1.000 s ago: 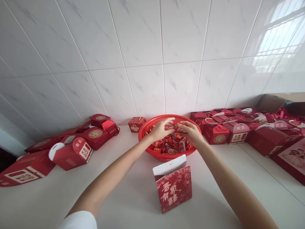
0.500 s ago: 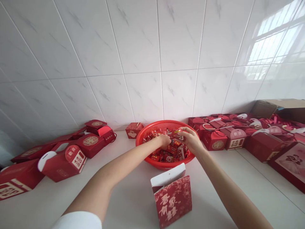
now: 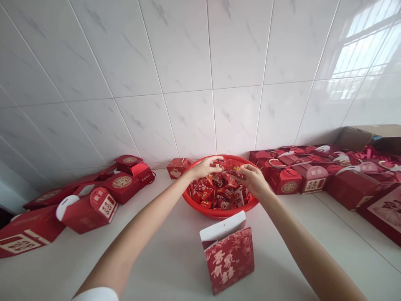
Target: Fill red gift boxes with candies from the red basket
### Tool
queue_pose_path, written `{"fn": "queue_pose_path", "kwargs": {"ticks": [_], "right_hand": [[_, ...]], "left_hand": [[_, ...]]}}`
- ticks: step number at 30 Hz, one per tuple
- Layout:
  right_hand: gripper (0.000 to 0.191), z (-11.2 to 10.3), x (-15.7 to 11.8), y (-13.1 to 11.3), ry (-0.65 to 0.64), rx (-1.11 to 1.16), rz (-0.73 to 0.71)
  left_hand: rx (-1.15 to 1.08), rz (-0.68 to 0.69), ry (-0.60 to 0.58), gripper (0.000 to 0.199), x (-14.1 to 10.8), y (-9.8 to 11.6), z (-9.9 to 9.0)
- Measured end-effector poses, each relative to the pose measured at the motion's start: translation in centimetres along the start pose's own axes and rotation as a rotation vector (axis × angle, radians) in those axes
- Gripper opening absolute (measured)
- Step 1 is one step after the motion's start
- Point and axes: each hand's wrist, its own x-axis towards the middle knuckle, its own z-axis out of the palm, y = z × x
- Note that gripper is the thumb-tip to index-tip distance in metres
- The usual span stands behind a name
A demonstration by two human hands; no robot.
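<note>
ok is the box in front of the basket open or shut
Open: the white flap on the box stands raised, not folded over its top.

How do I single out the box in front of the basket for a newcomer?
On the white table, find the red basket of wrapped sweets. On its near side stands a red box. Set apart from the box clusters left and right, it has a wide white flap raised above large pale characters.
</note>
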Motion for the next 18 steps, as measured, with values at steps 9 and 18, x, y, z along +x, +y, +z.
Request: {"fn": "queue_pose_path", "kwargs": {"ticks": [9, 18], "right_hand": [[0.035, 0.1, -0.4, -0.4, -0.072, -0.049, 0.047], [0.039, 0.0, -0.3, -0.2, -0.146, -0.051, 0.071]], "left_hand": [[-0.429, -0.09, -0.009, 0.074, -1.1, 1.0, 1.0], [-0.236, -0.031, 0.139, 0.078, -2.2, 1.5, 1.5]]}}
